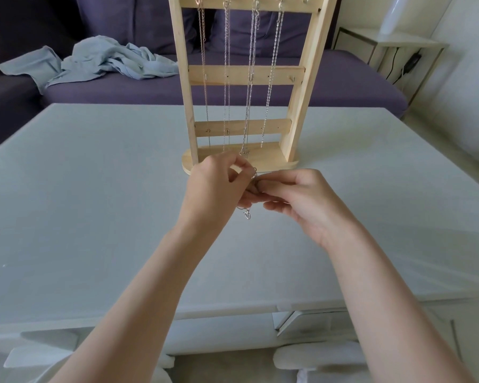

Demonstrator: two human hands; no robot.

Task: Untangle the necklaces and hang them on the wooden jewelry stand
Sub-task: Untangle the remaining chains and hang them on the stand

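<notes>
The wooden jewelry stand (246, 74) stands upright at the far middle of the white table (94, 189). Several silver necklaces (226, 78) hang from hooks on its top bar down to its base. Just in front of the base, my left hand (213, 186) and my right hand (299, 200) meet above the table. Both pinch a thin silver necklace (253, 174) between fingertips. A short loop of chain with a small pendant (247, 215) dangles below my left hand. Most of this chain is hidden by my fingers.
A purple sofa (343, 87) runs behind the table, with a crumpled light blue cloth (100, 62) on it at the left. A white side table (398, 48) with cables stands at the back right. White chair parts show below the table's near edge.
</notes>
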